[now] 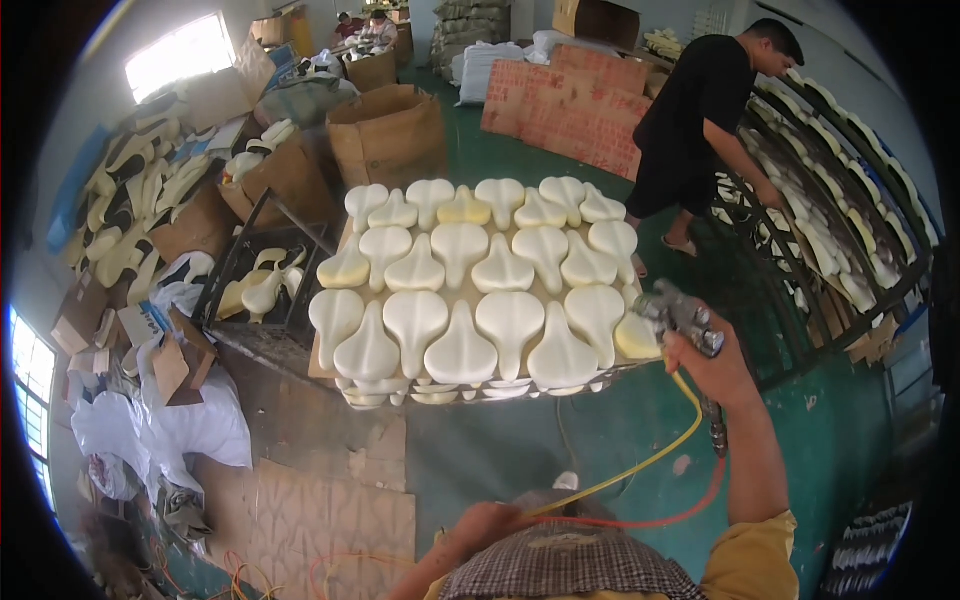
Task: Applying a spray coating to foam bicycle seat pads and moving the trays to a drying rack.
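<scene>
My right hand [714, 366] is closed round a metal spray gun [688, 318], held at the right edge of a stack of bicycle saddle foams [459, 250]. The cream pads lie in rows, their narrow ends pointing in alternating directions. A yellowish pad [636, 338] sits nearest the gun, at the front right corner. From the gun, a yellow hose [640, 466] and a red hose [690, 510] curve down toward my waist. There my left hand [488, 526] is closed around the hoses, its fingers partly hidden. Below the top layer, more pads show along the front edge.
At right, a person in black [692, 105] leans over a slanted rack [800, 200] of pads. An open cardboard box [388, 130] stands behind the stack. Left are a metal-framed bin [262, 285] and heaped pads [125, 200]. Flattened cardboard [320, 510] and hoses lie on the floor.
</scene>
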Available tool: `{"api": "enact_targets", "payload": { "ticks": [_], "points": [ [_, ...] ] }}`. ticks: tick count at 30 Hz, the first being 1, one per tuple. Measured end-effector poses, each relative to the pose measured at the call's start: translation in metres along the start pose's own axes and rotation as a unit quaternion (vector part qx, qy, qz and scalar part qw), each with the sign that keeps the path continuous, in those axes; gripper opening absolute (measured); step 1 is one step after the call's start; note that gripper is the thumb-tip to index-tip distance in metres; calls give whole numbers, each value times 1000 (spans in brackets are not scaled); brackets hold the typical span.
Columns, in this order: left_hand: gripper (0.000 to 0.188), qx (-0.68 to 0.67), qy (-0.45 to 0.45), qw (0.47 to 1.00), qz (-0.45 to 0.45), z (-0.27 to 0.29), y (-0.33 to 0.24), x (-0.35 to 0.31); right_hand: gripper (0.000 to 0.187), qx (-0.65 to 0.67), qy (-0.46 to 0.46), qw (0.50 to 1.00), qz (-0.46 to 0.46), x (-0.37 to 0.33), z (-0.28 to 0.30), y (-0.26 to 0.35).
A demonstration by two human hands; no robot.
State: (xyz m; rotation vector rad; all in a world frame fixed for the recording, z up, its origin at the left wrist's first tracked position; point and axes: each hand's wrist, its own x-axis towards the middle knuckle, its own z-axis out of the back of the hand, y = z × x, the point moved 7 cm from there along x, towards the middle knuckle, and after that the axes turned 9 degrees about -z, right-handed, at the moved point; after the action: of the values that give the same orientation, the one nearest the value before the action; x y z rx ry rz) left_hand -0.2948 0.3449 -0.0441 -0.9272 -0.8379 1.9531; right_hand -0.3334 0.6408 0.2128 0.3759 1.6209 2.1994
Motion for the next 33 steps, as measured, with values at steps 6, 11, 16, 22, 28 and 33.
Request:
{"api": "enact_targets", "payload": {
  "ticks": [6, 11, 16, 22, 28, 33],
  "points": [
    [40, 9, -22, 1000, -8, -1, -7, 21, 36, 2, 54, 998, 8, 27, 1, -10],
    [52, -43, -21, 998, 40, -2, -23, 35, 39, -26, 112, 993, -9, 29, 6, -16],
    [42, -5, -47, 999, 16, -18, -31, 53, 39, -14, 87, 996, 5, 43, 30, -27],
    [43, -14, -42, 999, 17, -30, -43, 58, 42, -49, 178, 982, -38, 10, 30, -43],
    [41, 2, -34, 999, 18, -42, -38, 60, 45, -24, 125, 989, -76, 5, 40, -49],
    [42, -14, -35, 999, 10, -42, -42, 52, 45, -77, 219, 970, -73, -26, 32, -66]
  ]
}}
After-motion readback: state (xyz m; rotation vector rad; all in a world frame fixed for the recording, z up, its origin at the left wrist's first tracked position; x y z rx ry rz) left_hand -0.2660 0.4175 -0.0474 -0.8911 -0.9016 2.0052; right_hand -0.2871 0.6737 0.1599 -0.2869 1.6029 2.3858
